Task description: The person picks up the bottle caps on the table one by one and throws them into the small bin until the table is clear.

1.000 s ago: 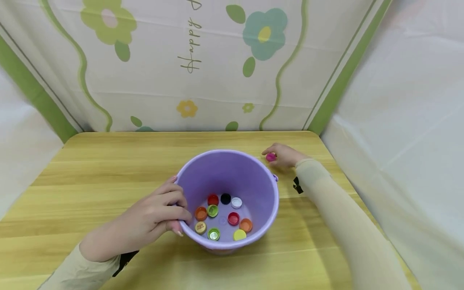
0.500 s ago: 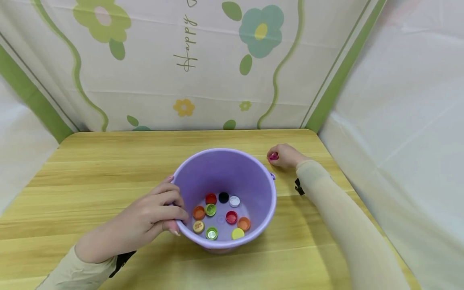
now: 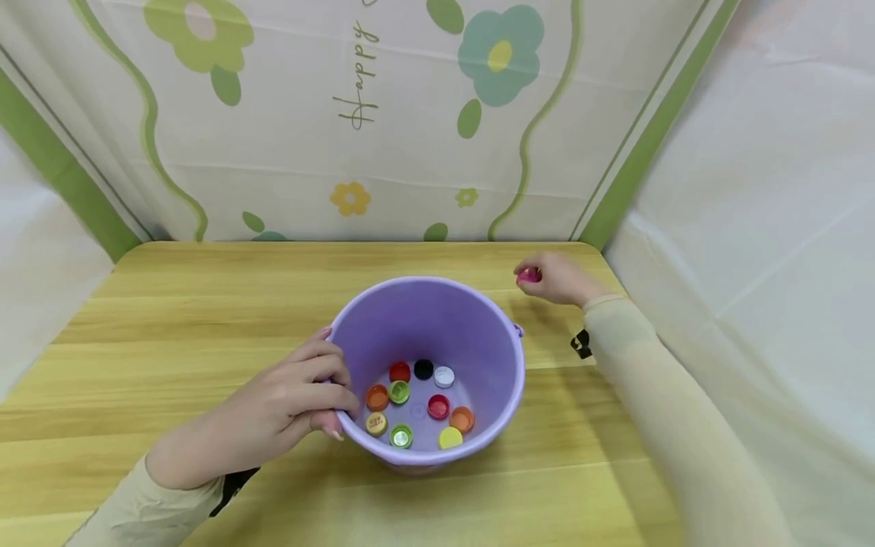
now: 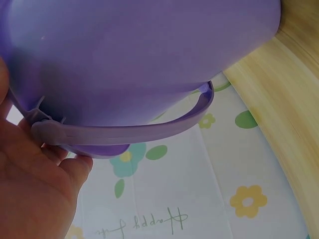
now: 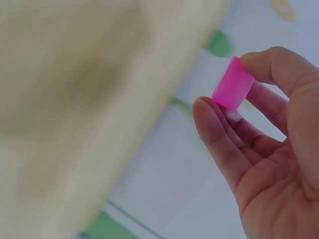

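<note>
A purple bucket (image 3: pixel 424 319) stands on the wooden table, its mouth tipped toward me. My left hand (image 3: pixel 294 399) grips its left rim, fingers inside and thumb outside. In the left wrist view the bucket's handle (image 4: pixel 129 133) hangs along the outer wall beside that hand (image 4: pixel 35 184). Several bottle caps lie on the bucket's floor, among them a black cap (image 3: pixel 424 370), a white cap (image 3: pixel 444 377) and a yellow cap (image 3: pixel 450 437). Right of the bucket, above the table, my right hand (image 3: pixel 560 279) pinches a pink bottle cap (image 5: pixel 234 84) between thumb and fingers.
The wooden table (image 3: pixel 205 319) runs back to a flower-patterned cloth (image 3: pixel 410 152). A white sheet (image 3: pixel 772 228) hangs along the right side, close to my right arm. The bucket's handle lug (image 3: pixel 518 330) sticks out on its right.
My right hand has closed its fingers on the pink bottle cap and lifted it off the table, shifting slightly right. The left hand keeps its grip on the bucket, which stays put.
</note>
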{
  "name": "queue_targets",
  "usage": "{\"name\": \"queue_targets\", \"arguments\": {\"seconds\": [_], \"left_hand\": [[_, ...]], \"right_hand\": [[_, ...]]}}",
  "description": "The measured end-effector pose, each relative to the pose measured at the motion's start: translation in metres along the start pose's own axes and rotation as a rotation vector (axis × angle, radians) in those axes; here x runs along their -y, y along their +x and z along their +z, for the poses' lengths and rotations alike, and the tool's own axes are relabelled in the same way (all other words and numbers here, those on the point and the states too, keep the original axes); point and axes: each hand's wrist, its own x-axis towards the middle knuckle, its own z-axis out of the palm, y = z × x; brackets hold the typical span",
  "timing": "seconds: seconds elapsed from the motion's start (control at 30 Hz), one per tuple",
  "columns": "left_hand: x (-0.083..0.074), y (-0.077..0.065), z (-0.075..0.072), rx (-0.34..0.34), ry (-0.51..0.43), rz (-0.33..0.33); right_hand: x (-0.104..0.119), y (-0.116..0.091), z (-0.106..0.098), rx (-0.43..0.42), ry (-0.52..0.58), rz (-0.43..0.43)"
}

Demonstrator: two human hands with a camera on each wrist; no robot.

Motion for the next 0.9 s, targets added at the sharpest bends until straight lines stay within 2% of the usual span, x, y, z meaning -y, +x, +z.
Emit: {"name": "queue_targets", "arguments": {"seconds": [0.17, 0.27, 0.43, 0.57, 0.7, 0.8, 0.9], "left_hand": [[0.000, -0.002, -0.001, 0.002, -0.007, -0.006], [0.000, -0.003, -0.002, 0.017, -0.008, -0.019], [-0.001, -0.004, -0.004, 0.047, -0.010, -0.050], [-0.002, -0.003, -0.003, 0.053, -0.012, -0.057], [-0.002, -0.003, -0.003, 0.046, -0.011, -0.055], [-0.002, -0.004, -0.003, 0.040, -0.007, -0.049], [-0.002, -0.004, -0.003, 0.045, -0.005, -0.055]], "right_hand": [[0.037, -0.010, -0.033, -0.139, -0.033, -0.108], [0.061, -0.019, -0.051, -0.213, -0.059, -0.145], [0.098, -0.036, -0.070, -0.305, -0.122, -0.262], [0.124, -0.047, -0.076, -0.375, -0.130, -0.446], [0.149, -0.054, -0.075, -0.404, -0.134, -0.624], [0.165, -0.059, -0.071, -0.392, -0.151, -0.685], [0.177, -0.063, -0.068, -0.370, -0.170, -0.705]]}}
